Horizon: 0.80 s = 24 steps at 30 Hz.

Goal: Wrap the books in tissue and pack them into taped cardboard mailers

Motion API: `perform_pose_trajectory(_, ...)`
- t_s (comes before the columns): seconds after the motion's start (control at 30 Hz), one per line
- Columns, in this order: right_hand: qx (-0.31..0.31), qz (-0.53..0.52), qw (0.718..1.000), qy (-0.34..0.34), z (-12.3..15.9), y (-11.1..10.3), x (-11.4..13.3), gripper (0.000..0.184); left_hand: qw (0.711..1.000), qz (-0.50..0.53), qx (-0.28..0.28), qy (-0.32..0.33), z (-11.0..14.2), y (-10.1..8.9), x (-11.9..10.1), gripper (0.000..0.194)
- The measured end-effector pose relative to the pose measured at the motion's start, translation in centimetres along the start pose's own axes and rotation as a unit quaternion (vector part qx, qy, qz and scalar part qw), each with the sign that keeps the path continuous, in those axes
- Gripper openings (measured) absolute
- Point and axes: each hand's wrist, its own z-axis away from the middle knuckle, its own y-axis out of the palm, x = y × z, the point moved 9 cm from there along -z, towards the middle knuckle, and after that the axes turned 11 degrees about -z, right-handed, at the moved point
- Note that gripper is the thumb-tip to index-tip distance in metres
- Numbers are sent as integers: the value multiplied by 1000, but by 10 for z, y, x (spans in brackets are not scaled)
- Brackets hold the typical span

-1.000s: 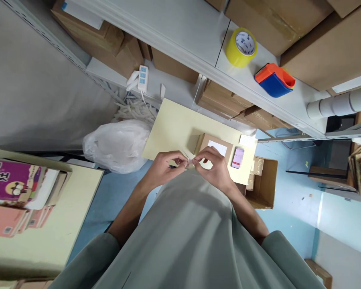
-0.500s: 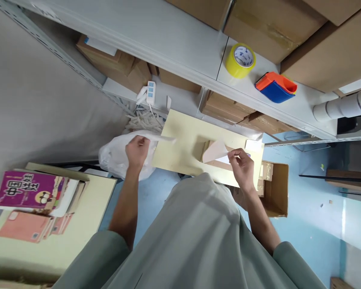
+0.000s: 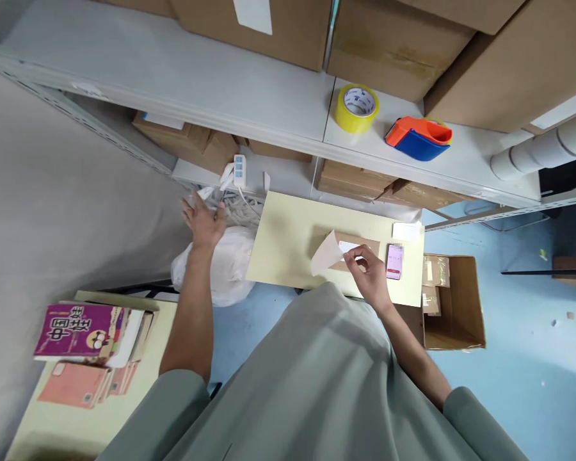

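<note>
My right hand [image 3: 367,275] pinches the edge of a curled white sheet, seemingly a sticker label [image 3: 325,255]. The sheet hangs over the left part of a small cardboard box [image 3: 372,246] on the pale yellow table [image 3: 288,224]. A white patch shows on top of the box, partly hidden by my fingers. My left hand [image 3: 204,221] has its fingers spread and holds nothing. It is above a white plastic bag [image 3: 233,262], beside a heap of white paper strips [image 3: 237,208]. A white scrap [image 3: 205,192] shows just beyond its fingers.
A phone [image 3: 394,261] and a white card stack [image 3: 406,231] are at the table's right end. Yellow tape [image 3: 357,109] and an orange-blue tape dispenser [image 3: 418,137] sit on the shelf. An open carton [image 3: 461,307] stands right; books [image 3: 77,330] lie left.
My left hand has moved up and left, opened and let go of the white strip. My right hand has shifted slightly left and down, still holding the sheet; the phone is now uncovered.
</note>
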Motion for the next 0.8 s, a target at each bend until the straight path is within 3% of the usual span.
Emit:
perform_pose_trajectory(0.1, -11, 11, 1000, -5, -1, -9, -8, 25, 997, 23, 37, 67, 38, 27, -49, 66)
perform_pose_trajectory(0.2, -14, 34, 999, -32, -1, -18, -11, 24, 980, 94, 84, 154, 98, 55, -104, 43)
perform_pose_trajectory(0.33, -16, 93, 993, -69, 3, -28, -15, 24, 937, 258, 181, 153, 179, 89, -155, 40)
perform_pose_trajectory(0.5, -1, 141, 987, -75, 12, -35, -30, 22, 894, 355, 265, 61, 237, 123, -185, 42)
perform_pose_trajectory(0.8, 49, 110, 992, -40, 23, -40, -65, 20, 860, 416, 294, 11, 268, 155, -201, 40)
